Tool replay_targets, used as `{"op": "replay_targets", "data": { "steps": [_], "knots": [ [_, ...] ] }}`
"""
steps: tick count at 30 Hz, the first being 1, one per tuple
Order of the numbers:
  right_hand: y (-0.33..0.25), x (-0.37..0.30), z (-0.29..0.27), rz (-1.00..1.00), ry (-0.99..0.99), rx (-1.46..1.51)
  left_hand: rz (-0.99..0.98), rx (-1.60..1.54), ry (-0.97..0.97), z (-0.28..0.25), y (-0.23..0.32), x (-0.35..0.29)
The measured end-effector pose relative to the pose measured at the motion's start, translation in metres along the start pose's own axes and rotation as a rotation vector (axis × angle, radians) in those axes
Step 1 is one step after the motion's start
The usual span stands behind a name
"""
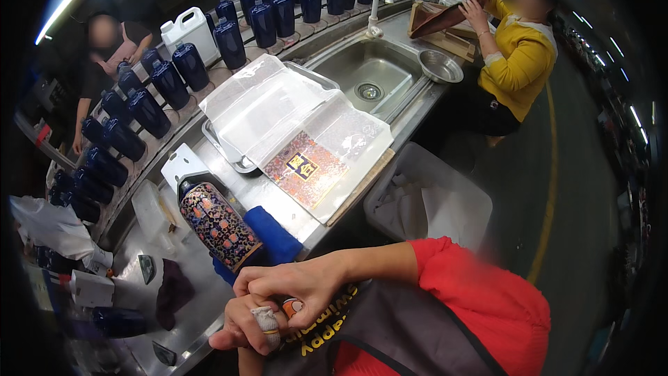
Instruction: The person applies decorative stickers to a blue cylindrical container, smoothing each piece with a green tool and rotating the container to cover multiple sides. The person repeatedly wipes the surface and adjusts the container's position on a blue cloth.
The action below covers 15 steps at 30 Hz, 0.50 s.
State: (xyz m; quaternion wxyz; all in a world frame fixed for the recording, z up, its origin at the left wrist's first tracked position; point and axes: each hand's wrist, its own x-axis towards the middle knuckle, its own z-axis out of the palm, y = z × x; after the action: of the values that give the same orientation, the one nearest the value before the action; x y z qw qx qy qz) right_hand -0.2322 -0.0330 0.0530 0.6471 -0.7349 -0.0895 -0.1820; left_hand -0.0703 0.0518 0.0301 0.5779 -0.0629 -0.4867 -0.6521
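Observation:
My right hand (306, 285) reaches across from the right, its fingers bent and pressed against my left hand (243, 322), low in front of my apron. A white knitted finger cover (266, 322) with a yellowish edge sits on one finger between them. The left fingers are curled; whatever lies inside either grasp is hidden. Just beyond the hands, a dark blue bottle with a colourful floral pattern (217, 226) lies tilted on a folded blue cloth (275, 231). Farther off, a patterned decal sheet (306, 170) lies on translucent sheets (261, 115).
Rows of plain blue bottles (167, 85) line the curved ledge, beside a white jug (186, 31). A sink (379, 73) with a white tap (379, 7) and a metal bowl (440, 67) is beyond. A lined white bin (445, 198) stands right. A co-worker in yellow (522, 52) sits far right.

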Motion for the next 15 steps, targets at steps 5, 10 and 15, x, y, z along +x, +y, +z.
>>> {"op": "replay_targets", "data": {
  "steps": [5, 10, 15],
  "knots": [
    [0.006, 0.001, -0.010, -0.096, 0.032, 0.003, -0.033, 0.006, -0.046, -0.009, 0.000, 0.011],
    [0.009, -0.004, -0.019, -0.141, 0.044, 0.006, -0.014, -0.061, -0.070, -0.014, -0.008, 0.021],
    [0.009, -0.013, -0.028, -0.153, 0.031, -0.057, -0.043, -0.116, -0.127, -0.023, -0.016, 0.029]
  ]
}}
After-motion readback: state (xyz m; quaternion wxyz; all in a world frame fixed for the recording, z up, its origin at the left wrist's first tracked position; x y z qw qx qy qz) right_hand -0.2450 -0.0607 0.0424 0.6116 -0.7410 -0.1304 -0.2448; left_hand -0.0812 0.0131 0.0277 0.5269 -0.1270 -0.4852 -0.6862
